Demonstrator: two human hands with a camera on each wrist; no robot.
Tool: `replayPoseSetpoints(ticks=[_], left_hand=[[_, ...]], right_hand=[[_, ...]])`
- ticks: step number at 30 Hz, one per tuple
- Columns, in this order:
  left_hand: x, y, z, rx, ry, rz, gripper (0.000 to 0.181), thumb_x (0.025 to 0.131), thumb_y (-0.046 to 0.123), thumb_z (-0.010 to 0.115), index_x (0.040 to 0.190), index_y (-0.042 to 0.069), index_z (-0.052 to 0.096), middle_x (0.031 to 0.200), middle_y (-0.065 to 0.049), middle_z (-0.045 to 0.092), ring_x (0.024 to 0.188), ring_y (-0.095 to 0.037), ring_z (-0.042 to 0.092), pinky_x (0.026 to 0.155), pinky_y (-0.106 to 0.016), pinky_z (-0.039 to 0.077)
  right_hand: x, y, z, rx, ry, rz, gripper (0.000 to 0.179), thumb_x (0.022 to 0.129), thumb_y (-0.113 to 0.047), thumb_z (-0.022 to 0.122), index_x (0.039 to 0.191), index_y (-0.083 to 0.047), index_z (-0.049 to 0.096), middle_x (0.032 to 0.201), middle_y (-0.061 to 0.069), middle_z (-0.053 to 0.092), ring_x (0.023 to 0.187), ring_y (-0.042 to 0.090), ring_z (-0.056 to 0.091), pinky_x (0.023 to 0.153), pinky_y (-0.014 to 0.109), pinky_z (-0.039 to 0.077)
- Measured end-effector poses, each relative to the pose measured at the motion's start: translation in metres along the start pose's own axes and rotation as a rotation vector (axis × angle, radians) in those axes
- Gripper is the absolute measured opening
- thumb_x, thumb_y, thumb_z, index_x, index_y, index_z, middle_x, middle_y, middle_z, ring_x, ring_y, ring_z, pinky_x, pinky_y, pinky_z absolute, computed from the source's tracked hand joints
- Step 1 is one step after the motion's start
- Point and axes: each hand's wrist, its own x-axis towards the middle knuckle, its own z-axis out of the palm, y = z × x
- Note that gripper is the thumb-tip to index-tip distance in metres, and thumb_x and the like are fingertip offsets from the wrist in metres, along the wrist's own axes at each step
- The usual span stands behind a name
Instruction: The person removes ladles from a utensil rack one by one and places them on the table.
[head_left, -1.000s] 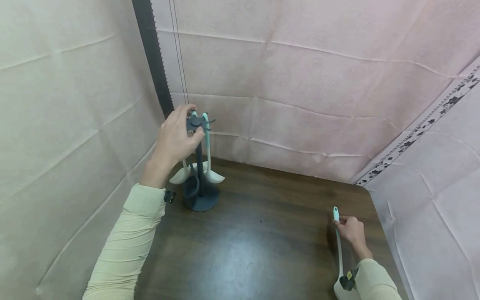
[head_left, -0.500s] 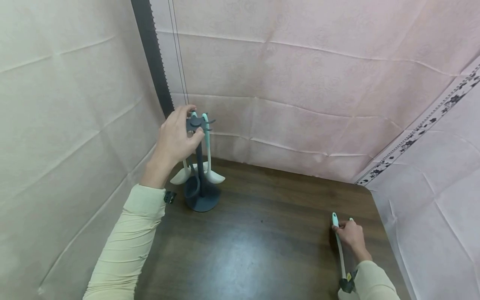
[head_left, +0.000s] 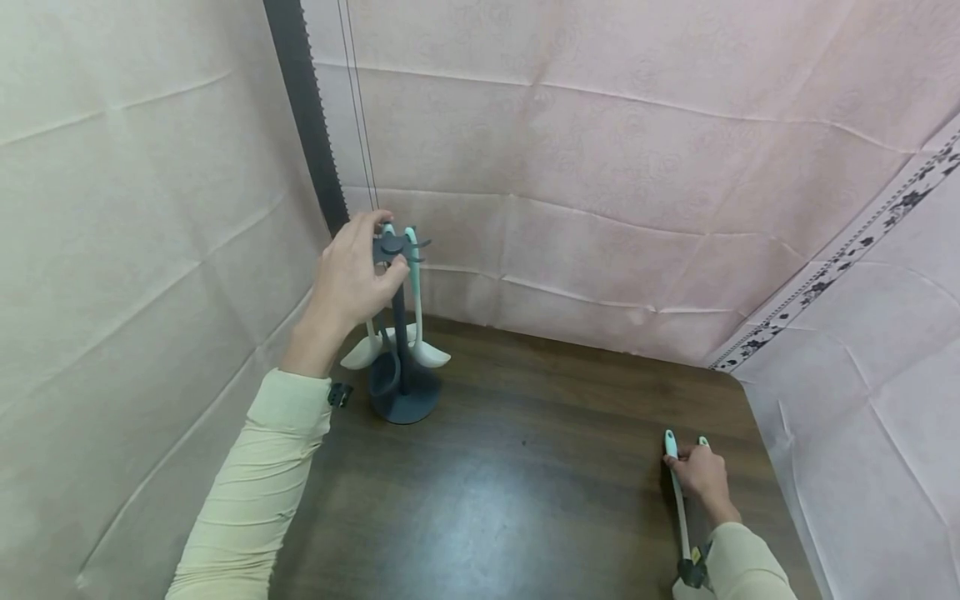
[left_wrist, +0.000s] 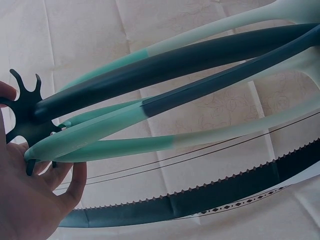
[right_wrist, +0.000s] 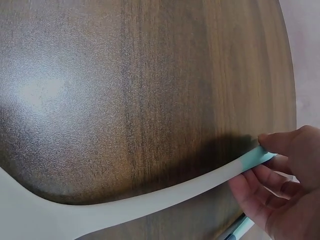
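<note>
In the head view my left hand (head_left: 351, 275) grips the hooked top of a dark utensil stand (head_left: 407, 406) with thumb and fingers. Several mint-handled utensils hang from its hooks; white heads (head_left: 431, 356) and a dark rounded head (head_left: 384, 373) show low down. In the left wrist view the fingers curl about the hook hub (left_wrist: 31, 112). At the right, my right hand (head_left: 703, 477) pinches the mint handle of a white utensil (right_wrist: 165, 196). Its wide head is cut off by the frame, so its kind is unclear. Another mint handle (head_left: 702, 441) shows just behind this hand.
Both hands work over a brown wooden table (head_left: 525, 467) with a rounded back right corner. Pale cloth walls (head_left: 600, 208) stand close behind and at both sides. In the right wrist view a mint and dark handle (right_wrist: 241, 228) lies below the held utensil.
My right hand has shifted slightly, and the held utensil has slid a little toward me. The second mint handle has come into view behind the hand. My left hand stays on the stand.
</note>
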Motion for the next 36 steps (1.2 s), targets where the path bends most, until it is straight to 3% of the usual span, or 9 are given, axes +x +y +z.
replayPoseSetpoints(ticks=[9,16,21,28,36], left_hand=[[-0.0006,0.0003,0.0001,-0.002,-0.003,-0.001,0.063,0.094,0.035,0.058,0.15,0.009,0.051,0.141,-0.014,0.06,0.123,-0.034,0.057,0.103,-0.061,0.048],[-0.001,-0.0002,0.0003,-0.005,-0.004,0.0,0.063,0.094,0.035,0.059,0.151,0.009,0.051,0.141,-0.014,0.059,0.123,-0.034,0.057,0.103,-0.061,0.048],[-0.0011,-0.0003,-0.0003,-0.008,0.0,0.002,0.062,0.094,0.035,0.058,0.151,0.009,0.051,0.142,-0.014,0.06,0.124,-0.034,0.057,0.103,-0.062,0.047],[-0.0013,0.0002,-0.0003,-0.006,0.014,0.014,0.062,0.094,0.035,0.059,0.149,0.009,0.053,0.141,-0.014,0.06,0.125,-0.034,0.057,0.104,-0.062,0.047],[-0.0017,0.0001,-0.0009,-0.004,0.007,0.008,0.061,0.094,0.034,0.058,0.15,0.009,0.052,0.141,-0.014,0.06,0.125,-0.034,0.057,0.104,-0.062,0.047]], right_hand=[[0.0023,0.0014,0.0011,-0.038,-0.005,0.029,0.042,0.099,-0.019,0.069,0.123,0.015,0.068,0.086,0.017,0.067,0.07,0.025,0.061,0.054,0.031,0.051],[0.0001,0.0019,0.0025,-0.037,0.015,0.008,0.042,0.096,-0.017,0.071,0.122,0.016,0.069,0.084,0.02,0.068,0.067,0.026,0.062,0.052,0.031,0.053],[-0.0006,0.0024,0.0019,-0.053,0.035,0.007,0.044,0.096,-0.019,0.072,0.124,0.015,0.068,0.099,0.029,0.073,0.072,0.029,0.062,0.056,0.032,0.05],[-0.001,0.0009,0.0013,-0.041,0.03,0.034,0.049,0.099,-0.021,0.07,0.131,0.015,0.064,0.093,0.021,0.069,0.076,0.03,0.059,0.059,0.034,0.046],[0.0008,0.0001,0.0025,-0.027,0.002,0.073,0.05,0.1,-0.02,0.07,0.135,0.015,0.061,0.097,0.022,0.066,0.076,0.027,0.059,0.058,0.033,0.046]])
